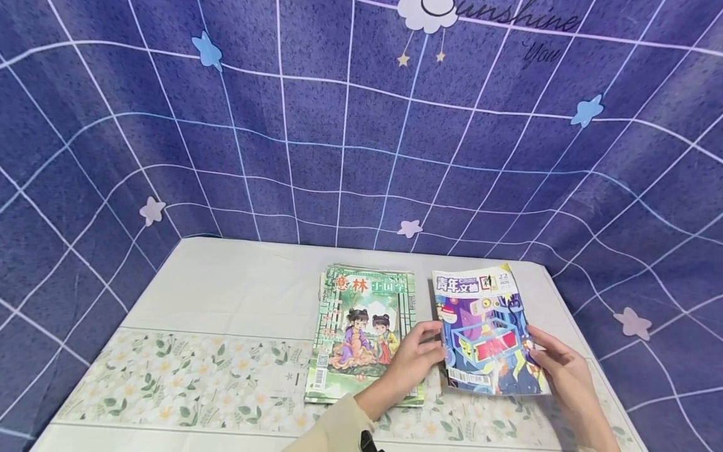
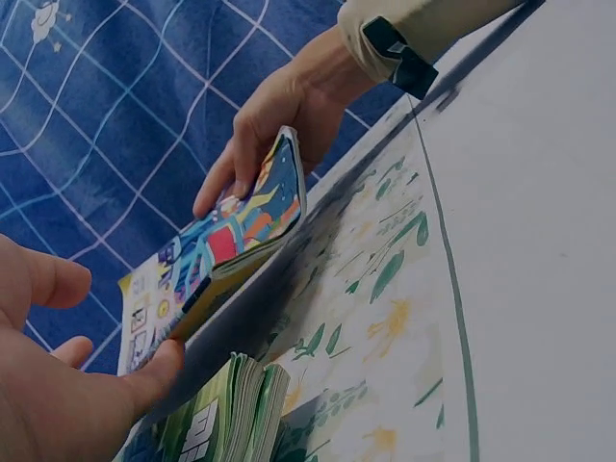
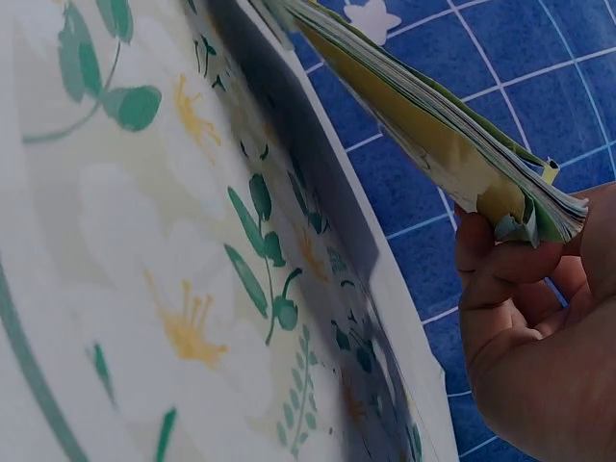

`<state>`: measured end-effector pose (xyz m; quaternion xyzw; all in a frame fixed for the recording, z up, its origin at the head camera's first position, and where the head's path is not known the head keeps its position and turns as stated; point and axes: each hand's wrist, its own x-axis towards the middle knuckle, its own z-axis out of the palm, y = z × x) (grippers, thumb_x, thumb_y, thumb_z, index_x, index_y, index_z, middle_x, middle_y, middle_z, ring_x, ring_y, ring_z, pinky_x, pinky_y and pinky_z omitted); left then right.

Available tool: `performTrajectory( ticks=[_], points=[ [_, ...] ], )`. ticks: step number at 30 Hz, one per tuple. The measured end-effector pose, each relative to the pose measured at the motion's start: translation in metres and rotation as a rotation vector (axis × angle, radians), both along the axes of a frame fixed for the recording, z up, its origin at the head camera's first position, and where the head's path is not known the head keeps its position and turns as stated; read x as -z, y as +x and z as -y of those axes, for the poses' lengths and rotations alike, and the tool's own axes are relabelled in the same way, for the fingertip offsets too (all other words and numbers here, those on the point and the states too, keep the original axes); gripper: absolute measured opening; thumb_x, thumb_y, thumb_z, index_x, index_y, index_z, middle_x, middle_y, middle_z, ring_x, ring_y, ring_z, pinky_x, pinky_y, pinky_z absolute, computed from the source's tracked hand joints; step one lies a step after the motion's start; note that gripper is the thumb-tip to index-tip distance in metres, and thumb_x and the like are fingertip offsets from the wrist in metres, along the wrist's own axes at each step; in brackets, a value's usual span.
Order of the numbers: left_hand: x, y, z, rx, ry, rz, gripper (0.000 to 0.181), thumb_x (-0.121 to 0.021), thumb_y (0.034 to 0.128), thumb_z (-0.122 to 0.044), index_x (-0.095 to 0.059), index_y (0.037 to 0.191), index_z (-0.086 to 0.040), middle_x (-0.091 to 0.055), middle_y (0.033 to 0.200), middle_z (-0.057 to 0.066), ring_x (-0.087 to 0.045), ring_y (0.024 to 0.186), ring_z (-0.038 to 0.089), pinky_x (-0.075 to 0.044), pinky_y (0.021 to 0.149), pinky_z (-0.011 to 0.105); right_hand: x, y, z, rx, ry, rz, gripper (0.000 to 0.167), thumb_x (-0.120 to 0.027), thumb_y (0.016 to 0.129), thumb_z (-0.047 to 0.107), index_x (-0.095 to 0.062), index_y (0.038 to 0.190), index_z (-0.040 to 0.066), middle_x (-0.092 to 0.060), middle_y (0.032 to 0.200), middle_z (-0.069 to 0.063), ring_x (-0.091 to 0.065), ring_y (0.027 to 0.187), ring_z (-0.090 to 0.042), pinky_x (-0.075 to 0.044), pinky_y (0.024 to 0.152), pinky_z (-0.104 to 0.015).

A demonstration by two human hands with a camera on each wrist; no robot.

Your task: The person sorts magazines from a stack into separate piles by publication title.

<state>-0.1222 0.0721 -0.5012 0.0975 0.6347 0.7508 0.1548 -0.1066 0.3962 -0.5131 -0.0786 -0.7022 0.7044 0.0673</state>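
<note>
A colourful magazine (image 1: 486, 345) with a white title band and a purple and blue cover is held raised off the table, its underside visible in the right wrist view. My right hand (image 1: 565, 367) pinches its right edge, thumb on the cover and fingers beneath. By the spine on the left is my left hand (image 1: 415, 356); in the left wrist view its fingers are spread and a fingertip (image 2: 166, 364) meets the magazine's edge. Beside it lies a stack of magazines (image 1: 361, 333), topped by a green cover with two cartoon figures, partly hidden by my left forearm.
The white table (image 1: 226, 282) has a floral strip (image 1: 186, 376) running across its front part. A dark blue curtain with a grid and stars (image 1: 361, 157) hangs behind and along both sides of the table.
</note>
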Motion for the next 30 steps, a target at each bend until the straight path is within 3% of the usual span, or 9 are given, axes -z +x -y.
performTrajectory(
  ticks=[14,30],
  points=[
    [-0.002,-0.004,-0.010,0.029,0.090,0.068,0.056,-0.068,0.1026,-0.002,-0.053,0.156,0.003,-0.045,0.166,0.030,-0.050,0.150,0.051,-0.052,0.119,0.051,0.005,-0.004,-0.008,0.016,0.002,0.044,0.051,-0.067,0.102,-0.011,-0.083,0.133,0.025,-0.078,0.106,0.015,-0.069,0.090,-0.004,-0.061,0.071,-0.022],
    [-0.002,-0.006,-0.017,0.064,0.100,0.136,0.056,-0.069,0.1027,-0.002,-0.051,0.156,0.004,-0.043,0.166,0.030,-0.055,0.145,0.045,-0.053,0.118,0.049,0.014,-0.004,-0.013,0.026,0.064,0.120,0.050,-0.071,0.101,-0.008,-0.083,0.134,0.027,-0.078,0.105,0.020,-0.072,0.088,-0.003,-0.062,0.070,-0.023]
  ],
)
